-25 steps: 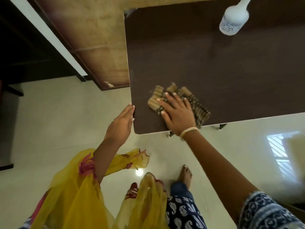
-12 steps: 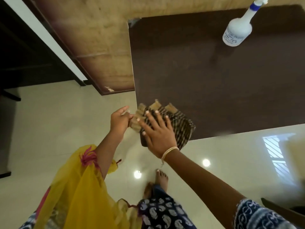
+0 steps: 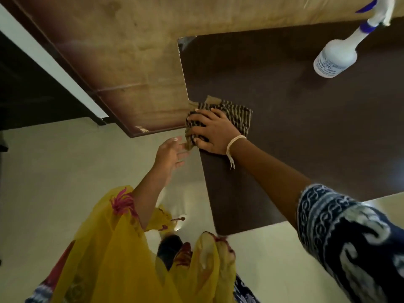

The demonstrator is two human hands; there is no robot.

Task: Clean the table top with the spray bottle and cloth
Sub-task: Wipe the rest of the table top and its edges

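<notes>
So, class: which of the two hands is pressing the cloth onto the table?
The right hand, lying flat on the striped cloth at the table edge; the left hand is open beside the edge.

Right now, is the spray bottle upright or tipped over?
Upright. The spray bottle stands on its base on the table, nozzle on top, apart from the cloth.

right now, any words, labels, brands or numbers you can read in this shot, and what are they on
White plastic spray bottle at the far right of the dark brown table top: printed label with several lines of text, too blurred to read.
Striped cloth, clothing, wooden surfaces: no text visible.
</notes>
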